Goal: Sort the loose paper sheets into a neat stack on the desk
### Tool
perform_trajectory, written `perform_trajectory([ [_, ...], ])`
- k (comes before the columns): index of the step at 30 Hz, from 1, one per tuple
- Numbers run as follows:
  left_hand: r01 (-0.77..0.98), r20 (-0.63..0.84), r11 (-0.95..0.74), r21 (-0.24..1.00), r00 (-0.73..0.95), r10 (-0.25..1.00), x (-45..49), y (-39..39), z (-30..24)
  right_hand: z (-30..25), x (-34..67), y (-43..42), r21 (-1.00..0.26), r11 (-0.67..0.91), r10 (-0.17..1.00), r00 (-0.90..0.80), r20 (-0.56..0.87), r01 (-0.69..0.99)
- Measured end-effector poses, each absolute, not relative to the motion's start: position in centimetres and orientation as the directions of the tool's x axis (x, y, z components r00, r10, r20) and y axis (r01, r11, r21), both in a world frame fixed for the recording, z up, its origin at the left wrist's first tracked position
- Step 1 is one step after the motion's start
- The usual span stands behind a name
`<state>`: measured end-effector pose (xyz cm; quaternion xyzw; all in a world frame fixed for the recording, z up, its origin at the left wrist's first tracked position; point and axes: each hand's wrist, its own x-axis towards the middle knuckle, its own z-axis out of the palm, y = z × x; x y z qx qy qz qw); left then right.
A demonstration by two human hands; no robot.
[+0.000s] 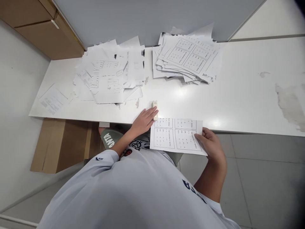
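A small cream stapler (154, 104) sits near the front edge of the white table, partly covered by fingers. My left hand (143, 122) lies over it with its fingers stretched out, resting on its top. A printed paper sheet (176, 136) with boxed sections reaches from the stapler out past the table's front edge. Its right edge is pinched by my right hand (211, 143), thumb on top and the other fingers beneath. The sheet's upper left corner meets the stapler's near end; whether it lies inside the jaws I cannot tell.
A loose pile of papers (107, 79) spreads over the table's left side. A thicker stack of printed sheets (188, 57) lies at the back, right of centre. Cardboard boxes (59, 143) stand below the table at left. A grey panel (154, 19) borders the back.
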<state>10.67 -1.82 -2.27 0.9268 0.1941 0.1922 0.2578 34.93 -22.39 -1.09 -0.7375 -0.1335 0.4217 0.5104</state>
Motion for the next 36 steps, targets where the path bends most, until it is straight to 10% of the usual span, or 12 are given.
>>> perform_trajectory([
  [18, 0.348, 0.259, -0.931, 0.112, 0.894, 0.366, 10.4, -2.3, -3.1, -0.7, 35.1, -21.8, -0.830, -0.446, 0.592, 0.586, -0.554, -0.334],
  [36, 0.298, 0.539, -0.945, 0.136, 0.778, 0.323, 10.7, -2.4, -3.7, 0.7, 36.1, -19.2, -0.833, -0.486, 0.627, 0.557, -0.544, -0.265],
])
